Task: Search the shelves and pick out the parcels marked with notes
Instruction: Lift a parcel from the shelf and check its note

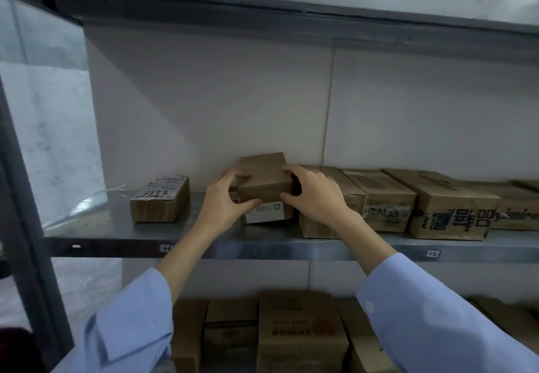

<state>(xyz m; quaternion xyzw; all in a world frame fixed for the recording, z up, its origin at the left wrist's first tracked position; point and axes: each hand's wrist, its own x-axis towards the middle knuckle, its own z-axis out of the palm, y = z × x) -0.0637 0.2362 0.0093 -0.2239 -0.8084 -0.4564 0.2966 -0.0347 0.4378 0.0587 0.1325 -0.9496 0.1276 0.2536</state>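
Note:
A small brown cardboard parcel (264,177) with a white label (267,211) on its front face stands on the metal shelf (116,227). My left hand (226,197) grips its left side, and my right hand (313,190) grips its right side, fingers curled over the top edges. To the left stands a smaller parcel (160,200) with a white label and handwritten marks on top. No separate note is plainly visible on either.
A row of larger brown boxes (385,200) runs along the shelf to the right, one with big dark print (450,212). More cartons (300,332) fill the shelf below. A dark upright post (26,212) and clear plastic sheeting stand at the left.

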